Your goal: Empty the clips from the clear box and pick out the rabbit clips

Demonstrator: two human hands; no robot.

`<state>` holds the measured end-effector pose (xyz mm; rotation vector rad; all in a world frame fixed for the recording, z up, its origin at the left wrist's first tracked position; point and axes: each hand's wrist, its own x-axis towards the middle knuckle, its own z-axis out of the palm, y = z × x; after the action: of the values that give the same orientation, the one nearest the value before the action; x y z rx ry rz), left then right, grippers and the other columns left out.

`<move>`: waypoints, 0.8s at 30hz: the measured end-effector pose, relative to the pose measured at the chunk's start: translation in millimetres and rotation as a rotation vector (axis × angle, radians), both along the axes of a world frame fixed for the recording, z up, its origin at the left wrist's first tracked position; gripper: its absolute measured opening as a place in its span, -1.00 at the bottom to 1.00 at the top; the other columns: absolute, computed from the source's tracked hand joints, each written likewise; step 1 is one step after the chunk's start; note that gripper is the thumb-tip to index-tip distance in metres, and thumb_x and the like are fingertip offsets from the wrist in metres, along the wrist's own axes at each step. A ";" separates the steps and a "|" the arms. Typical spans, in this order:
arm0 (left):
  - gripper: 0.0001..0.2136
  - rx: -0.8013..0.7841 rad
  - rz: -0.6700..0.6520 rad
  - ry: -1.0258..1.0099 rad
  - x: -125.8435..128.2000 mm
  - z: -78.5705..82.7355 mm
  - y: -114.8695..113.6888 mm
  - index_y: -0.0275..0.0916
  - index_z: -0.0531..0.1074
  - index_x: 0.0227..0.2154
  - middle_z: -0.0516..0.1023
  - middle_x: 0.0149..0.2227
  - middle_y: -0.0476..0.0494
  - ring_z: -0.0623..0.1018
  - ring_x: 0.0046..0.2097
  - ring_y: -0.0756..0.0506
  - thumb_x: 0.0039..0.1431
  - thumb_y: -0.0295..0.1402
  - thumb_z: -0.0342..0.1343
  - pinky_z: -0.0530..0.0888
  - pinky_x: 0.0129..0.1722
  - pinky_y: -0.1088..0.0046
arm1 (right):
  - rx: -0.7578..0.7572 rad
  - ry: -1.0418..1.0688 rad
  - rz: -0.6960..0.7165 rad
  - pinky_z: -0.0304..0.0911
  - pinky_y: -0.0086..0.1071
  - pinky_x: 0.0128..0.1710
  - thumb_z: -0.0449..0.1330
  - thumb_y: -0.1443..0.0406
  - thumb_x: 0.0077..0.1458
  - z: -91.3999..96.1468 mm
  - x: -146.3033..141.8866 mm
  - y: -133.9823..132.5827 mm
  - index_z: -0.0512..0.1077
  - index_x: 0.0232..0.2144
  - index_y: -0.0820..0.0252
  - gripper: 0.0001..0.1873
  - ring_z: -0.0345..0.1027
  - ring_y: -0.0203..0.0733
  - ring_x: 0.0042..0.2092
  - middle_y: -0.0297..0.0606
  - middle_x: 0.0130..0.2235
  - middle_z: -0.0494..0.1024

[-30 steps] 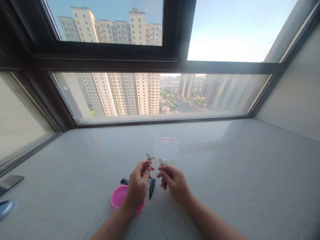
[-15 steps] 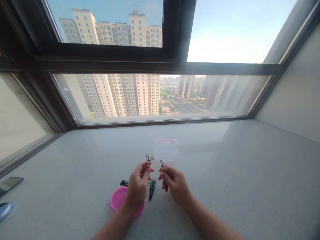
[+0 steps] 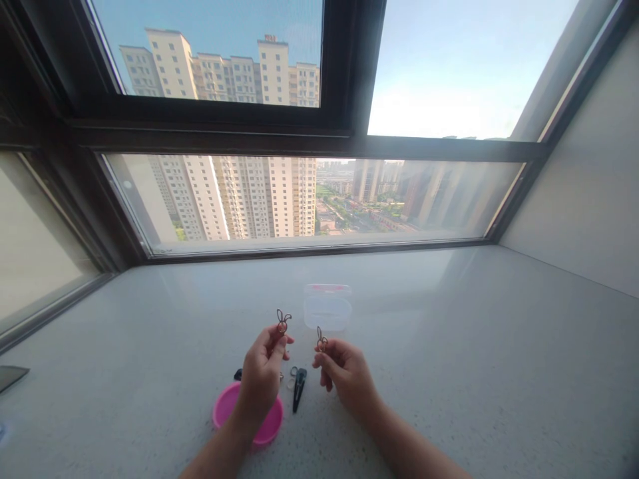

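Observation:
My left hand (image 3: 260, 379) pinches a small bronze-coloured wire hair clip shaped like a rabbit head (image 3: 283, 322) between finger and thumb. My right hand (image 3: 347, 376) holds a matching rabbit-shaped clip (image 3: 322, 340) the same way, tilted slightly. Both hands are raised above the stone sill (image 3: 449, 346) with a gap between them. Below my left hand lies a pink round dish (image 3: 264, 434), partly hidden by that hand and wrist. A black snap hair clip (image 3: 299, 389) lies between my hands, with a small metal ring-shaped item (image 3: 293, 378) next to it. Another dark clip (image 3: 238, 374) shows behind the dish.
A clear plastic box with a pink-edged lid (image 3: 328, 307) stands just beyond my hands. A dark flat object (image 3: 10, 376) lies at the sill's left edge. A dark-framed window (image 3: 309, 146) runs along the sill's far side, and a pale wall (image 3: 569, 213) bounds the right.
My left hand has moved its clip left, widening the gap between the clips. The whole view has shifted, with the window lower in the picture and the dish further left.

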<state>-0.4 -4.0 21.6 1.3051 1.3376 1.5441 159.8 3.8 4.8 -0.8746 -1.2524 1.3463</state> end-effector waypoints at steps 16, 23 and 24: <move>-0.76 -0.031 -0.036 -0.086 6.7 6.6 -4.0 -0.29 0.41 -0.26 0.55 -0.44 -0.08 0.42 -0.51 0.00 0.02 -0.29 0.16 0.37 -0.50 0.49 | -0.066 0.117 0.006 0.10 -0.55 -0.74 0.30 0.13 -0.10 3.9 3.6 3.8 0.49 -0.45 0.29 -0.70 0.21 -0.42 -0.68 -0.31 -0.55 0.50; -0.75 -0.082 -0.088 -0.157 10.4 16.3 -6.1 -0.32 0.44 -0.28 0.56 -0.47 -0.08 0.46 -0.49 -0.01 -0.02 -0.29 0.18 0.38 -0.46 0.47 | -0.083 0.141 0.018 0.10 -0.53 -0.72 0.26 0.08 -0.05 3.9 4.5 2.9 0.50 -0.39 0.29 -0.66 0.23 -0.41 -0.66 -0.27 -0.50 0.53; -0.75 -0.094 -0.092 -0.172 11.0 17.5 -6.4 -0.32 0.44 -0.29 0.56 -0.47 -0.09 0.46 -0.49 -0.02 -0.04 -0.29 0.19 0.39 -0.46 0.46 | -0.091 0.150 0.021 0.10 -0.54 -0.72 0.26 0.09 -0.05 3.9 5.0 2.8 0.50 -0.40 0.29 -0.66 0.22 -0.41 -0.66 -0.27 -0.50 0.53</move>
<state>10.5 -10.4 39.1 1.1329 1.2103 1.4765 164.8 6.6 8.7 -0.8093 -1.0945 1.4672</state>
